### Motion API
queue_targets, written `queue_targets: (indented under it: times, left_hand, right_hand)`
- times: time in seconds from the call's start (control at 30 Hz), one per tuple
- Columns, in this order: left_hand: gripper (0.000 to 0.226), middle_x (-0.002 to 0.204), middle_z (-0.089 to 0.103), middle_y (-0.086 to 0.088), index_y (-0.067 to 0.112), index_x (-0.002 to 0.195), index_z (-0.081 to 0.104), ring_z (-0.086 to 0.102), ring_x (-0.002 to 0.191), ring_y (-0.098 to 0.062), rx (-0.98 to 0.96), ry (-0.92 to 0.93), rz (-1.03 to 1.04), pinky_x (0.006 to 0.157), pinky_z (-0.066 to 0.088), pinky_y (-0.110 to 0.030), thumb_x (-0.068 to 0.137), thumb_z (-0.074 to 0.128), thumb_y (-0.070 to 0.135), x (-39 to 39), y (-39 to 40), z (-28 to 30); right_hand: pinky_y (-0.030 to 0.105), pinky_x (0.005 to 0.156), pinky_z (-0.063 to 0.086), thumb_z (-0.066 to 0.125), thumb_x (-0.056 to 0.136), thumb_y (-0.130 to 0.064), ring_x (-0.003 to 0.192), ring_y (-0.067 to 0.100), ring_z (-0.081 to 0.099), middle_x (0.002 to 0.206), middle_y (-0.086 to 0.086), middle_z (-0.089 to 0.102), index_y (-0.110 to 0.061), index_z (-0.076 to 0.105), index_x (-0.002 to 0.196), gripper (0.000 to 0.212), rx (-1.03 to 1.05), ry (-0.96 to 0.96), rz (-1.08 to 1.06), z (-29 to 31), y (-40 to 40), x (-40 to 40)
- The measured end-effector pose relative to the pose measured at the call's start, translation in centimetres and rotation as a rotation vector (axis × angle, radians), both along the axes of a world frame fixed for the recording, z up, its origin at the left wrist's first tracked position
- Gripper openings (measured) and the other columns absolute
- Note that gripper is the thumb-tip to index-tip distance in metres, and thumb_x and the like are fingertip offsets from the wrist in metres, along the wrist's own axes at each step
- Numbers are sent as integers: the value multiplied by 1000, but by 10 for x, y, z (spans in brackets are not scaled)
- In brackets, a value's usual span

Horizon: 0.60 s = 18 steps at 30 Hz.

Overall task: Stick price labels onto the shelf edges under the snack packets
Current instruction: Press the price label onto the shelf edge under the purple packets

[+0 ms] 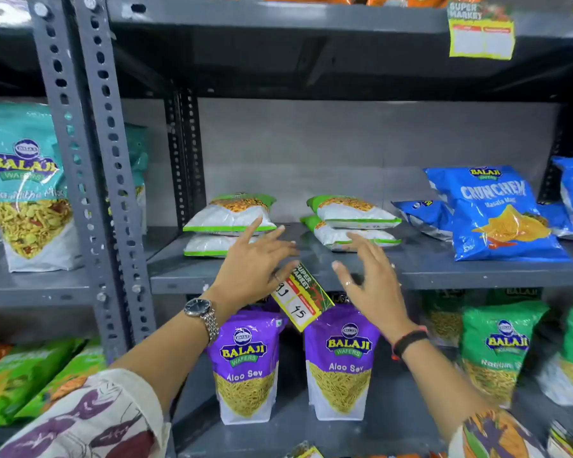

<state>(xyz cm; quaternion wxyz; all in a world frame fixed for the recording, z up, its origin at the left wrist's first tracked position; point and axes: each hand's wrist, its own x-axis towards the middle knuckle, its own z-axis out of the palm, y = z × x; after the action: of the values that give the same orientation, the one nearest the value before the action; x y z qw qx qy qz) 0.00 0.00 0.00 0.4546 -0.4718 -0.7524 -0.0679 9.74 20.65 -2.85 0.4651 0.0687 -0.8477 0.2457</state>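
Head view: your left hand [257, 259] and right hand [371, 279] both hover over the grey shelf edge [477, 279], fingers spread apart, gripping nothing. The price label [303, 300] hangs tilted at the shelf edge between them, at 5 o'clock from the left hand; only its top part, tucked behind the left fingers, seems attached, the lower part drooping over the purple packets. Whether the left fingers touch it cannot be told. In my judgement, square the label level with the edge, then press flat from the middle outward so no corner lifts, and place it under the white-and-green packets [230, 223] it prices.

Count: two labels in plain sight, this one and one on the upper shelf [481, 34] at 1 o'clock; four white-and-green packets in two stacks of two; two purple Aloo Sev packets [245, 365]; at least three blue packets [500, 213], others cropped
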Motion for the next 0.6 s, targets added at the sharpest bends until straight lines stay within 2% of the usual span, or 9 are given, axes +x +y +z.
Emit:
queue_targets:
  times: [0.1,0.2,0.3,0.37,0.4,0.5,0.6]
  left_hand:
    - [33,105,74,4,22,94,71,58,119,-18,25,25,3,112,19,-44,92,45,41,-2,2,-5]
    - [30,103,74,6,23,88,71,59,118,-17,83,-8,-24,110,24,-45,91,49,45,0,6,-8]
    - [31,100,75,7,22,87,71,61,116,-15,123,-38,-14,109,27,-45,90,52,46,1,9,-10]
    - [31,100,75,6,22,90,71,60,115,-13,124,-78,17,109,25,-43,91,50,46,3,12,-11]
    - [32,100,75,6,22,91,71,60,116,-12,126,-103,31,109,25,-42,91,49,46,5,13,-11]
    - [34,92,76,4,22,90,68,65,106,-14,182,-180,59,105,30,-38,92,44,46,6,10,-15]
    - [31,71,72,0,22,87,64,66,72,-27,345,-294,87,94,40,-32,94,44,45,14,6,-19]
  right_hand:
    - [45,109,35,68,85,-33,124,12,44,130,-3,55,-16,61,99,23,-34,-40,13,-24,1,4]
    - [31,110,25,73,81,-31,129,10,38,129,-11,49,-14,61,88,22,-37,-56,-3,-35,-2,4]
    - [27,113,13,74,80,-33,135,14,29,138,-2,49,-14,66,79,21,59,-116,-31,-37,1,-1]
    - [24,117,3,74,80,-33,135,23,36,140,5,51,-17,69,73,18,149,-186,-47,-41,2,-4]
    - [25,117,2,73,81,-30,133,26,40,138,6,53,-17,69,72,16,162,-203,-41,-40,3,-5]
    - [32,115,12,63,88,-24,124,27,49,130,8,59,-14,63,77,15,215,-179,-51,-34,4,-2]
    - [36,107,27,49,98,-22,110,26,57,118,6,67,-9,53,89,16,177,-164,-46,-22,1,5]
